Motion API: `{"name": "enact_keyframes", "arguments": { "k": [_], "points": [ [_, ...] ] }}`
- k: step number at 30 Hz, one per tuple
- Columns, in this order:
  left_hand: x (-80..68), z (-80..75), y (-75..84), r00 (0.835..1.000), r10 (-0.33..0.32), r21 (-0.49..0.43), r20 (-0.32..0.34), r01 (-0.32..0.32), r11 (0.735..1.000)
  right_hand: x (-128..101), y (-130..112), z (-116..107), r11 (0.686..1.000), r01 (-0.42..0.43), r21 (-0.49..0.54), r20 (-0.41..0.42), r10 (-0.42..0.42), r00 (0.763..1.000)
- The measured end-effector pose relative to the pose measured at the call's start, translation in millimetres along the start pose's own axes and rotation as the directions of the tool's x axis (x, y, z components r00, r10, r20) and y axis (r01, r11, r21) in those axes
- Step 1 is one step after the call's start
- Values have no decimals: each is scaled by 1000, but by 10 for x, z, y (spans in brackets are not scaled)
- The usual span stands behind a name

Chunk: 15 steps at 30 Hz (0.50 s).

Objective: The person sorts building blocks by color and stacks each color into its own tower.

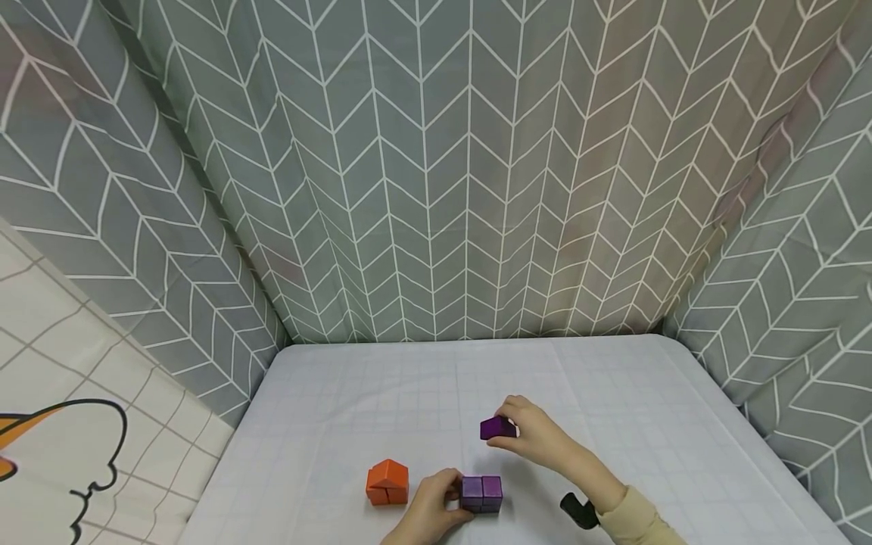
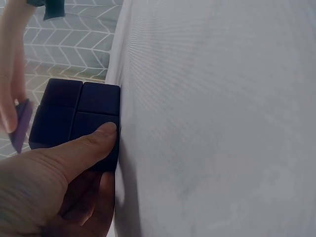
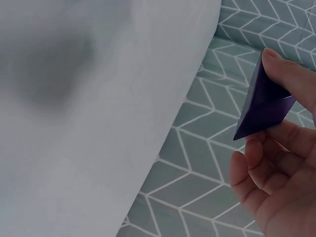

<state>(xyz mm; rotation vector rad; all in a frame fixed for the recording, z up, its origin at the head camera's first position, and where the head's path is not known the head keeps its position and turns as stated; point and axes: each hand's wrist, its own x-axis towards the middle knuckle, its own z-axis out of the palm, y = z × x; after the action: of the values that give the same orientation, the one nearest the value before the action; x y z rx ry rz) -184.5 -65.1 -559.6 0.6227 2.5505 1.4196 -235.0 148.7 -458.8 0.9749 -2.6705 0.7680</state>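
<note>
Right hand: fingers curled round a single purple block, grip pinching it at the fingertips; block is lifted clear of the bench.
Block in grip: in the right wrist view it sits between thumb and fingertips, one corner jutting out past the fingers.
Left hand: grips the purple cube from its left side; in the left wrist view the thumb presses flat across the cube's face.
Purple cube: made of small blocks joined in a square; rests on the bench near the front edge, about mid-width.
Block to cube: block is held behind and slightly right of the cube, near it, not touching.
Orange piece: on the bench just left of the left hand, near the front edge, apart from the cube.
Wrist: a black strap at the right cuff.
Surround: grey chevron cloth behind and at both sides.
</note>
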Motion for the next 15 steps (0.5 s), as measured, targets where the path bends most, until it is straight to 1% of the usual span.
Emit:
{"name": "enact_keyframes", "arguments": {
  "k": [4,9,12,15],
  "points": [
    [0,7,-25,999,32,1,-8,-32,999,-17,-113,29,1000,10,0,30,-10,999],
    [1,10,-39,997,72,3,-18,-72,997,-91,-197,127,999,33,15,72,-34,997],
    [0,8,-35,997,73,-7,-16,-73,997,-151,-224,186,998,47,34,84,-50,995],
    [-2,6,-30,998,65,-16,-11,-65,998,-208,-240,235,997,65,51,78,-69,995]
  ]
}}
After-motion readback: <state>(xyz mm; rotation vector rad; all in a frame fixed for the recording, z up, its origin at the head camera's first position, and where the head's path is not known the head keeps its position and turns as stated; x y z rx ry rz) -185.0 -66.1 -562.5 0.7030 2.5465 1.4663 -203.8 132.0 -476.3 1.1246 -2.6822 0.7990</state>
